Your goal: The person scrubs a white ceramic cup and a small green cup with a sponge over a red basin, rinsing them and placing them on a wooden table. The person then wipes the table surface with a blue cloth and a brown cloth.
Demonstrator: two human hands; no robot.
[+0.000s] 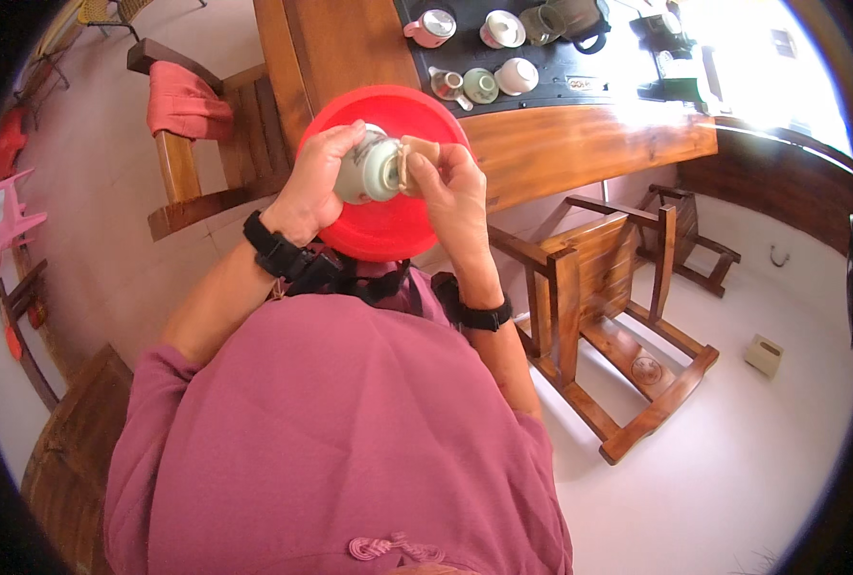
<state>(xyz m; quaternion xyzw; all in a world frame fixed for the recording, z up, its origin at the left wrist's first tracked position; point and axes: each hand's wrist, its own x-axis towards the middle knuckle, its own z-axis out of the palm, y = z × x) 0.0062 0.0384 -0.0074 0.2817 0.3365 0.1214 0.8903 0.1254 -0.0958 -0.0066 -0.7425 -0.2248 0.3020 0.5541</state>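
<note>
My left hand (pixel 314 181) holds a pale green, patterned ceramic teapot or lidded cup (pixel 370 169), tilted on its side; which of the two I cannot tell. My right hand (pixel 449 185) pinches a folded beige cloth (pixel 419 154) against the end of this piece. Both hands are above a round red plastic basin (pixel 390 233), whose rim shows around them. The far side of the ceramic piece is hidden by my fingers.
A wooden table (pixel 577 154) bears a black tea tray (pixel 556 72) with a pink lidded mug (pixel 435 29), a white lidded bowl (pixel 503 29), a strainer (pixel 448 84), small cups and glass vessels. Wooden chairs (pixel 592 273) stand right and left, one with a red cloth (pixel 186 100).
</note>
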